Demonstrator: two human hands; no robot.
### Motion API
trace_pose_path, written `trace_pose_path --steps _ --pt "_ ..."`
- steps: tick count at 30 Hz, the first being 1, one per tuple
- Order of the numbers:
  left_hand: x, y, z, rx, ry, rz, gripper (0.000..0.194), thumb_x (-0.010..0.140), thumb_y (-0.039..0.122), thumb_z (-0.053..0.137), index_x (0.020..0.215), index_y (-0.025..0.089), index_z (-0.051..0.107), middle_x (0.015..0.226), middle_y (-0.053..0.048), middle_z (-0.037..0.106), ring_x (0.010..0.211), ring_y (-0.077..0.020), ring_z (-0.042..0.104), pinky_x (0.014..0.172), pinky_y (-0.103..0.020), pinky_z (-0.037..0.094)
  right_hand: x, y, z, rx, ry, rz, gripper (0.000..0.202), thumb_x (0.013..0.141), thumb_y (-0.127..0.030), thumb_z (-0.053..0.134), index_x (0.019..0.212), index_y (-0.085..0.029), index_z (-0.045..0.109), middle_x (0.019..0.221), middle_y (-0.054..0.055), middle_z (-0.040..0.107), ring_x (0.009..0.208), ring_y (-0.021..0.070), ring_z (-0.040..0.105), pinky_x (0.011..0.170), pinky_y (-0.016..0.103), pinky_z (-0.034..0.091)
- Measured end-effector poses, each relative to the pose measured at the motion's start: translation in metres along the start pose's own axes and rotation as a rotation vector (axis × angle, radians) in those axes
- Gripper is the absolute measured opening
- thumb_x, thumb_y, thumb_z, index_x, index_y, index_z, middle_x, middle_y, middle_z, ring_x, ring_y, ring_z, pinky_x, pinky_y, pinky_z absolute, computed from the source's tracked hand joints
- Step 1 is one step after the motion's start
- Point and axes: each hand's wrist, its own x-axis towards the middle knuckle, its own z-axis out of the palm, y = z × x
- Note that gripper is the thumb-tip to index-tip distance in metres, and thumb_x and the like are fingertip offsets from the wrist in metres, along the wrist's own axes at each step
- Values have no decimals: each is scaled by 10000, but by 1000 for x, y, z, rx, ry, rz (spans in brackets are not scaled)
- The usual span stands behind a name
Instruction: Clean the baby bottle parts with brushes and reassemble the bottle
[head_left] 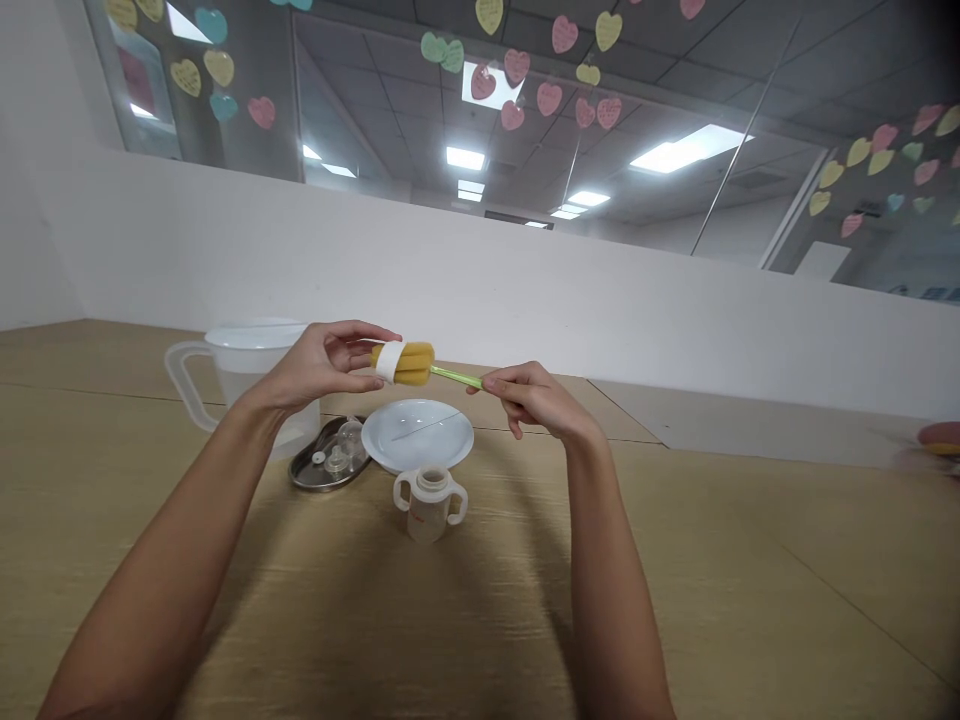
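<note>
A brush with a yellow sponge head (pixel 414 363) is raised above the table, level, with a white ring (pixel 388 361) around its sponge. My right hand (pixel 536 398) pinches the green handle (pixel 459 377). At the other end my left hand (pixel 330 362) has its thumb and fingers around the white ring. Below the brush lies a white bowl (pixel 420 430). Nearer to me stands an upright bottle with two handles (pixel 429 512), its top uncovered.
A metal tray (pixel 324 484) with small clear and white parts sits left of the bowl. Behind my left wrist stands a large white pitcher (pixel 251 350). A white wall (pixel 465 270) rises behind the table. Something blurred and reddish is at the far right edge.
</note>
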Motion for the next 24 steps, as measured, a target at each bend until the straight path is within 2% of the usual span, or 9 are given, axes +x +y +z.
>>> trace_pose_path --steps 2,4,6,10,14,18,21,24 --pt "-1 2 -1 16 -21 -4 524 478 233 800 984 172 676 1041 -104 673 970 -291 622 855 -367 509 -1 1 -1 -36 13 -12 361 783 -428 561 925 -129 707 517 -33 512 390 42 300 408 229 425" --pt "0 3 0 34 -33 -17 540 514 265 796 1027 170 660 1030 -100 680 956 -272 629 884 -388 496 -2 1 -3 -118 59 -44 358 770 -435 578 942 -152 714 793 46 664 426 38 350 437 238 446" --pt "1 2 2 61 -10 -40 540 562 308 777 1070 180 646 1042 -89 681 974 -262 624 925 -406 470 -2 2 -3 -202 106 -71 351 775 -430 572 976 -181 715 1020 77 672 467 45 384 469 247 462" --pt "5 -5 9 54 65 -113 534 562 329 776 1063 190 655 1071 -84 676 1020 -268 603 955 -419 445 2 5 -2 -344 156 -81 322 799 -361 547 1042 -216 700 1146 56 645 591 95 496 518 245 474" --pt "12 -18 13 8 182 -130 573 505 297 806 1044 170 662 1073 -104 671 1007 -275 603 923 -415 464 6 7 1 -417 176 -102 330 817 -322 520 1091 -223 677 1150 39 645 740 139 571 582 240 483" --pt "18 -31 5 68 328 -82 591 533 336 778 1085 169 649 1124 -95 646 1031 -253 581 907 -372 468 1 8 -7 -490 183 -75 345 826 -335 496 1088 -203 677 1013 43 684 648 114 540 561 232 460" --pt "18 -35 -5 278 404 -43 582 574 356 729 1118 170 636 1107 -86 645 974 -231 591 862 -337 482 -6 8 -17 -543 255 -6 346 822 -328 478 1053 -180 689 794 31 661 537 91 457 503 226 427" --pt "16 -31 -6 557 340 -53 738 565 329 703 1267 190 523 1085 -65 648 871 -210 609 823 -320 487 -11 4 -19 -543 352 0 358 829 -343 448 1031 -166 686 645 6 564 514 93 415 481 223 391"
